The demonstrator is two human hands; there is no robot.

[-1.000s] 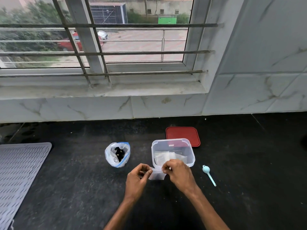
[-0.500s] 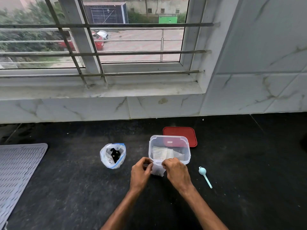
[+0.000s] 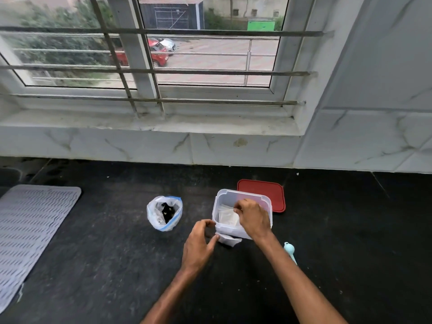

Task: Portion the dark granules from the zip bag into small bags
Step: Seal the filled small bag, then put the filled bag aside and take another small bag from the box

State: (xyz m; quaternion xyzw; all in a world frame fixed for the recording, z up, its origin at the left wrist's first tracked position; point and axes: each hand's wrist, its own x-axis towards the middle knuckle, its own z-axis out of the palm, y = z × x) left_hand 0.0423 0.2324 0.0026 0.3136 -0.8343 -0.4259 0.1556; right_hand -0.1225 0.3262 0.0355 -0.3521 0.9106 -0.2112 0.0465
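An open zip bag [image 3: 164, 212] with a blue seal stands on the black counter, dark granules visible inside. To its right is a clear plastic box [image 3: 266, 202] holding small white bags [image 3: 226, 216]. My right hand [image 3: 253, 217] reaches into the box, fingers pinched at the small bags. My left hand [image 3: 198, 244] rests in front of the box and pinches the corner of one small bag [image 3: 228, 240] lying on the counter.
A red lid [image 3: 263, 190] lies behind the box. A light blue scoop [image 3: 289, 250] lies right of my right forearm. A grey ridged mat [image 3: 30, 228] covers the counter's left end. A marble wall and barred window rise behind.
My right hand let go of the small bag and moved up into the box. The small bag now lies on the counter, held only by my left hand.
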